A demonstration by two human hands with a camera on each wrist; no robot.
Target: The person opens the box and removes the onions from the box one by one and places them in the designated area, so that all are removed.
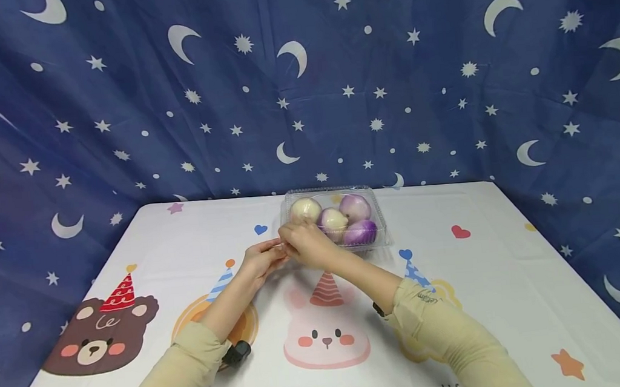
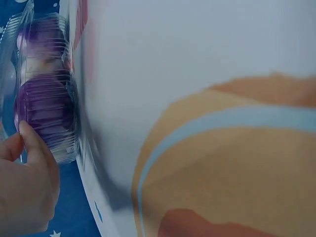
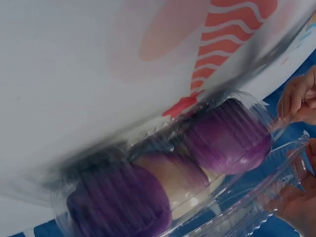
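Observation:
A clear plastic clamshell container [image 1: 381,227] sits near the back of the table with several purple and white onions [image 1: 360,232] inside. At its front left corner, my left hand [image 1: 263,259] pinches the edge between thumb and fingers; the left wrist view shows these fingertips at the rim. My right hand [image 1: 311,242] is beside it, fingers curled on the lid's edge [image 3: 256,207]. In the right wrist view, a gap shows between lid and base near both hands. The right fingertips are partly hidden in the head view.
The white tablecloth [image 1: 427,221] bears printed animals, hearts and lettering. A blue curtain [image 1: 337,124] with moons and stars hangs right behind the table's back edge, close to the container. Each wrist wears a dark strap [image 1: 237,353].

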